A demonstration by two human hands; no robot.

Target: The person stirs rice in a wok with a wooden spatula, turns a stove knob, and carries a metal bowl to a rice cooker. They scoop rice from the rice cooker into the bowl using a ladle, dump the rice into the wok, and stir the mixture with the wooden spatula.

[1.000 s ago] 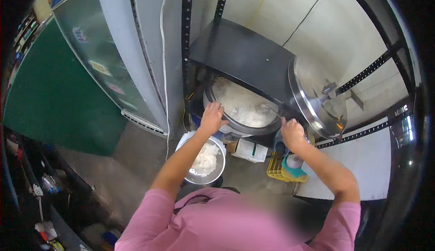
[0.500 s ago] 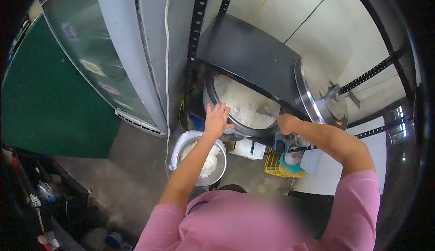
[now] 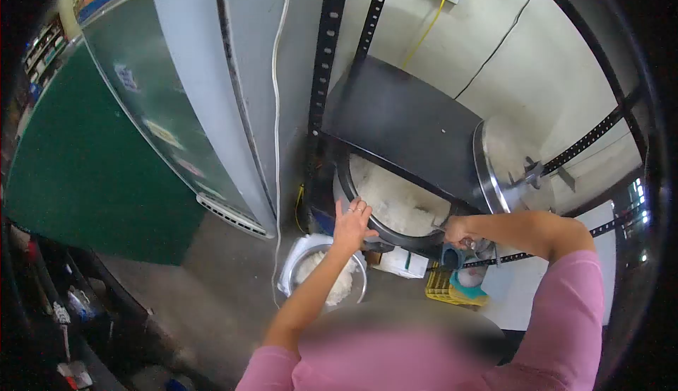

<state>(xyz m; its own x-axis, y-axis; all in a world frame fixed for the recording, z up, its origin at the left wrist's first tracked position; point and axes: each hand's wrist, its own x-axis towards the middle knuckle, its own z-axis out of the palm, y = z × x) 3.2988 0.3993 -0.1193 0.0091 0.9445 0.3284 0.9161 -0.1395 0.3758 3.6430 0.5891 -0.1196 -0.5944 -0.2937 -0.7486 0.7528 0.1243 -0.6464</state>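
Observation:
White cooked rice point(image 3: 399, 197) fills a large round cooker point(image 3: 344, 179) with a dark rim, set under a black shelf. My left hand point(image 3: 352, 228) rests on the cooker's near-left rim, fingers stretched out and thumb apart. At the right side of the rim, my right hand point(image 3: 460, 230) is closed around what looks like a metal serving spoon point(image 3: 439, 228), its end at the rice; most of it is hidden by my fingers. Below my left forearm stands a metal bowl point(image 3: 362, 278) with rice point(image 3: 340, 286) in it.
A round metal lid point(image 3: 487, 158) leans at the right end of the black shelf point(image 3: 402, 112). A glass-door fridge point(image 3: 166, 101) stands on the left, with a white cable point(image 3: 276, 108) hanging beside it. Below are a white box point(image 3: 402, 262) and a yellow crate point(image 3: 439, 286).
The view has tilted up, so everything sits lower in the picture. My left hand stays on the rim. My right hand remains closed at the cooker's right side, its wrist turned slightly.

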